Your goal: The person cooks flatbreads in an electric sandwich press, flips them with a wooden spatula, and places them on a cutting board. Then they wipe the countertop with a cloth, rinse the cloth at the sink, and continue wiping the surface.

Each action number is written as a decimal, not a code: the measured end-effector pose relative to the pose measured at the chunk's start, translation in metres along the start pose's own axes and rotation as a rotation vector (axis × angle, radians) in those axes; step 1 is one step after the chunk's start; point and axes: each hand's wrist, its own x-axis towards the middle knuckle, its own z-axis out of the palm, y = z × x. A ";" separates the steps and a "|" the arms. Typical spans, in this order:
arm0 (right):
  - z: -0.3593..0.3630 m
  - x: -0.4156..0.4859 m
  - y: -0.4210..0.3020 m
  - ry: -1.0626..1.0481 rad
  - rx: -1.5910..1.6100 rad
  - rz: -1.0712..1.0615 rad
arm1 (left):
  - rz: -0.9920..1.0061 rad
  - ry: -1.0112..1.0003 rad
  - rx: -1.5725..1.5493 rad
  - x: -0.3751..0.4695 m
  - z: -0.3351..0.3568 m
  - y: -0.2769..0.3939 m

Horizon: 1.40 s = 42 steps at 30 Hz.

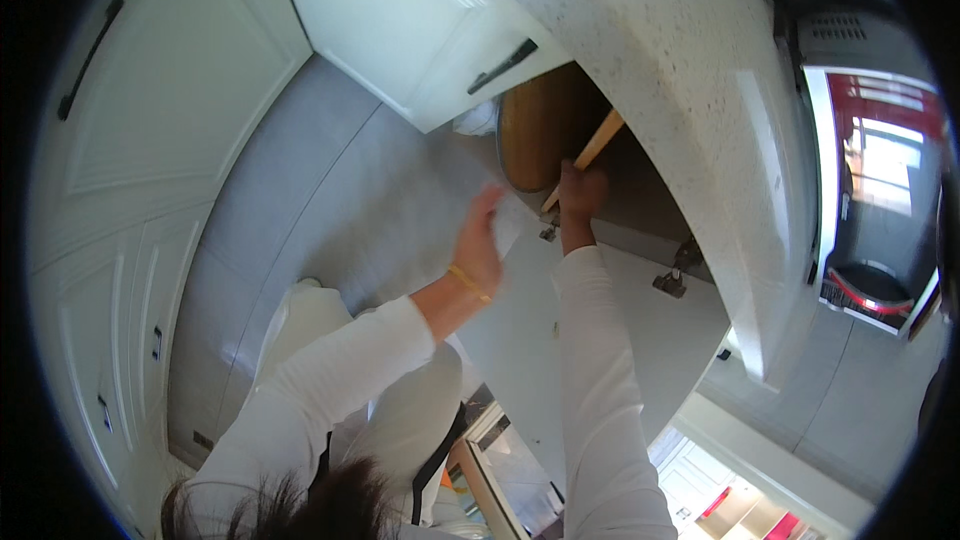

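Note:
My right hand (583, 191) reaches into an open base cabinet and grips a narrow piece of light wood (600, 139). Whether this is a stick or the edge of a board cannot be told, since its upper end disappears behind the countertop. Beside it stands a brown wooden board with a rounded edge (531, 139). My left hand (480, 244), blurred and with a yellow band at the wrist, hangs in the air in front of the cabinet, holding nothing. A white plastic bag (476, 120) shows next to the rounded board.
The open cabinet door (645, 345) lies under my right forearm, its metal hinges (670, 283) exposed. The speckled stone countertop (637, 37) overhangs the opening. Another white door (420, 22) with a dark handle is at its left. Grey floor tiles (300, 157) run between the cabinets.

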 end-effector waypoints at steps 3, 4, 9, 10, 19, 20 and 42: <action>-0.016 -0.009 -0.006 0.004 0.032 0.072 | -0.183 -0.007 0.242 0.013 -0.077 -0.003; -0.024 -0.008 -0.004 -0.002 0.060 0.105 | -0.195 -0.029 0.318 0.019 -0.102 0.001; -0.052 0.007 0.035 0.110 0.175 0.117 | -0.286 -0.053 0.514 0.063 -0.183 0.015; -0.053 0.010 0.044 0.153 0.224 0.068 | -0.317 -0.064 0.527 0.076 -0.189 0.015; -0.069 0.009 0.078 0.230 0.596 0.019 | -0.386 -0.313 0.560 0.127 -0.181 0.010; -0.071 0.008 0.077 0.231 0.597 0.028 | -0.411 -0.306 0.553 0.125 -0.180 0.009; -0.067 0.012 0.086 0.201 0.546 0.054 | 0.051 -0.481 0.443 0.175 -0.042 -0.042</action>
